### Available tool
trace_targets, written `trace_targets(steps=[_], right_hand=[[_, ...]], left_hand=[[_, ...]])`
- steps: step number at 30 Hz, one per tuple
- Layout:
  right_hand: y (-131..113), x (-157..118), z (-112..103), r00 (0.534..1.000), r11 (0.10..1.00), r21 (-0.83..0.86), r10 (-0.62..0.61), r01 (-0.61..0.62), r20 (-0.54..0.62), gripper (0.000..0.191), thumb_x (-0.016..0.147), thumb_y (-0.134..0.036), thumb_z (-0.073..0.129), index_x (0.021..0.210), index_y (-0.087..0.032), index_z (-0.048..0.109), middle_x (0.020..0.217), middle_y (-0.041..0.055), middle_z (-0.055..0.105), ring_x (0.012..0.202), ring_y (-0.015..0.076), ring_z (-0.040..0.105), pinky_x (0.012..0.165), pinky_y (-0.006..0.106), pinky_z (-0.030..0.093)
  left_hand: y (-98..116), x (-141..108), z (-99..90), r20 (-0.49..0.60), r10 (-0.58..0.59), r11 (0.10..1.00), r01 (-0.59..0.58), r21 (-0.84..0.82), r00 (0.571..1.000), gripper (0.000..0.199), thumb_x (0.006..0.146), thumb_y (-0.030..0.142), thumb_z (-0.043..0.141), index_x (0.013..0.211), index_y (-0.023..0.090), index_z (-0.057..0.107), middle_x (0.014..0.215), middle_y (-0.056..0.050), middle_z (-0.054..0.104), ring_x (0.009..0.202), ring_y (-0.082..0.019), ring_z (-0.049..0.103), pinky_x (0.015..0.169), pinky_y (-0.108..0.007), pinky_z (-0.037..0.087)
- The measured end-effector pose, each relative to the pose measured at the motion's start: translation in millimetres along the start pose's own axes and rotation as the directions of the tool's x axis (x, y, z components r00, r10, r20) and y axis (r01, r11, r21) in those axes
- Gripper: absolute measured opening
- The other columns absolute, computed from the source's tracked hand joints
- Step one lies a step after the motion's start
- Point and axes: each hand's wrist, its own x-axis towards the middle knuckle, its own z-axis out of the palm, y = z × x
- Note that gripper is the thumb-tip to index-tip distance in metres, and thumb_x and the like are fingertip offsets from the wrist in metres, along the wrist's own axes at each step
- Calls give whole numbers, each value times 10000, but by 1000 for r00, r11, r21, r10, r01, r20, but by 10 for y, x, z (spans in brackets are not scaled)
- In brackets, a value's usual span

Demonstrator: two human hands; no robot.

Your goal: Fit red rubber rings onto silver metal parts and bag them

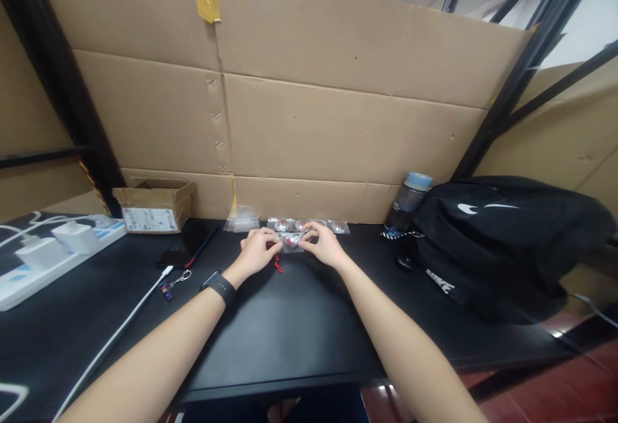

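Note:
A small clear plastic packet (pixel 292 243) with a round silver-and-red item inside lies near the back of the black table. My left hand (pixel 258 247), a dark watch on its wrist, pinches the packet's left edge. Thumb and fingers of my right hand (pixel 322 244) close on its right edge. Just behind it is a row of similar packets (pixel 282 224), partly hidden by my right hand. A short red cord (pixel 279 266) rests on the table by my left fingertips. To the left of the row sits a stack of clear plastic bags (pixel 243 219).
An open cardboard box (pixel 157 207), a dark tablet-like slab (pixel 188 243), a keychain (pixel 171 286), a white cable (pixel 116 339) and a power strip (pixel 91 249) occupy the left. At right stand a bottle (pixel 408 204) and a black backpack (pixel 502 249). A cardboard wall (pixel 338 133) rises behind.

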Motion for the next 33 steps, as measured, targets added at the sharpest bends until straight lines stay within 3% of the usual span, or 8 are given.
trace_targets(steps=[5,9,11,14,18,24,28,33], right_hand=[[-11,2,75,1000,1000,-6,-17,17,-7,299,803,-295,744,1062,-246,603,872,-1,771,886,219,721,877,385,487],[138,69,-90,999,1000,-14,-1,1,-46,294,807,-319,721,1066,-250,599,897,21,764,854,227,714,802,365,499],[278,96,-278,986,996,-50,65,-74,-152,281,804,-293,700,1058,-251,587,894,26,757,852,228,702,786,358,481],[502,98,-568,897,940,-159,222,-301,-383,284,805,-228,671,1064,-255,556,909,13,751,870,225,673,826,377,417],[671,84,-669,865,836,-337,282,-434,-415,111,849,-172,591,940,-232,617,930,18,730,931,229,644,885,428,349],[647,114,-451,893,779,-486,205,-396,-400,184,856,-148,584,899,-232,742,1089,119,674,1138,330,535,953,550,319],[548,96,-519,957,759,-589,163,-278,-241,223,844,-164,615,995,-215,771,1147,172,642,1156,367,529,948,551,375],[377,38,-588,981,890,-456,102,-17,163,371,758,-327,785,1111,-224,735,1096,77,708,967,225,653,878,325,480]], left_hand=[[-26,0,18,-26,23,999,-24,-24,999,232,905,416,587,874,259,755,1186,-46,679,1174,-302,536,982,-498,407],[-71,29,-5,-105,-2,997,-6,-73,994,253,906,398,584,1115,275,655,1265,-59,642,1198,-294,538,993,-497,403],[-103,49,-42,-154,-47,997,36,-72,987,304,902,360,580,1194,272,581,1293,-74,622,1212,-296,538,987,-498,402],[-138,67,-113,-162,-51,998,47,-28,986,284,887,306,576,1168,268,566,1274,-70,626,1220,-299,534,991,-492,394],[-114,64,-182,-169,17,1000,-13,24,985,259,874,250,555,1131,261,585,1231,-63,640,1200,-293,533,982,-475,393],[-49,-7,-291,110,253,963,-261,64,961,256,794,134,563,930,284,719,1151,-34,635,1158,-269,529,997,-450,365],[-19,-78,-389,343,345,925,-378,33,874,343,721,100,651,951,340,735,1153,-2,619,1130,-247,524,994,-427,343],[6,-89,-350,371,333,916,-391,92,867,152,796,209,738,893,327,746,1132,-8,613,1115,-247,503,930,-388,329]])
